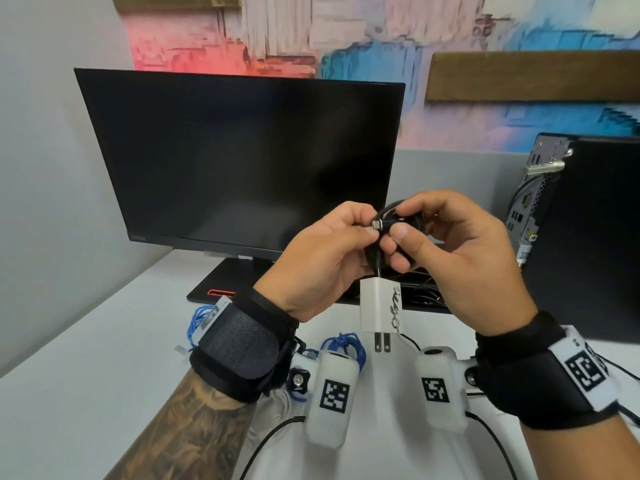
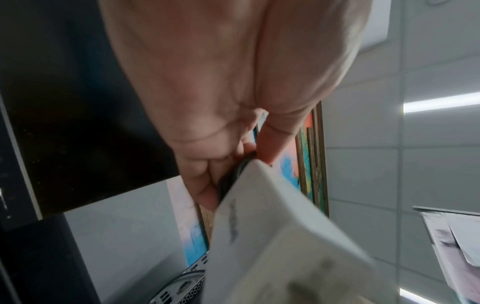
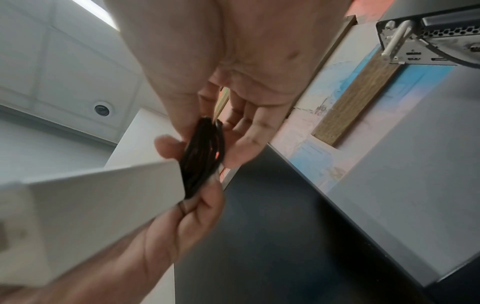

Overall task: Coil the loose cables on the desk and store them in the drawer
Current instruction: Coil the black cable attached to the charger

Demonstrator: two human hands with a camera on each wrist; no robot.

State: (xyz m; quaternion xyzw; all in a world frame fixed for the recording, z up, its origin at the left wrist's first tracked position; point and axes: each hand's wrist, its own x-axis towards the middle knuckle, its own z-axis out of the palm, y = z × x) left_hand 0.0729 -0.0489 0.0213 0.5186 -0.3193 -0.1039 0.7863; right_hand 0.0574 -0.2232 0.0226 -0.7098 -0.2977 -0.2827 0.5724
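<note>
Both hands pinch the same small black coil (image 1: 398, 223) in mid-air, in front of the monitor (image 1: 239, 161): the left hand (image 1: 325, 261) clamps its lower side between thumb and fingers, and the right hand (image 1: 460, 261) nips the top between thumb and forefinger. Neither hand is free.

From the coil a short straight run of cable drops toward six o'clock into the white charger (image 1: 380, 308), which hangs loose with its prongs pointing down at the desk (image 1: 86, 358). So the long axis runs twelve to six, grip at the top and weight at the bottom. The silver plug tip (image 1: 377, 224) pokes out at nine o'clock, right against the left thumb; I'd say the left hand is nearer to tuck it in.

The coil looks tight, several glossy black turns pressed flat together. The charger is scuffed, with dark scribble on one face.

More cables wait below: a blue tangle (image 1: 343, 344) lies on the desk at six o'clock. No drawer shows from where I stand.
</note>
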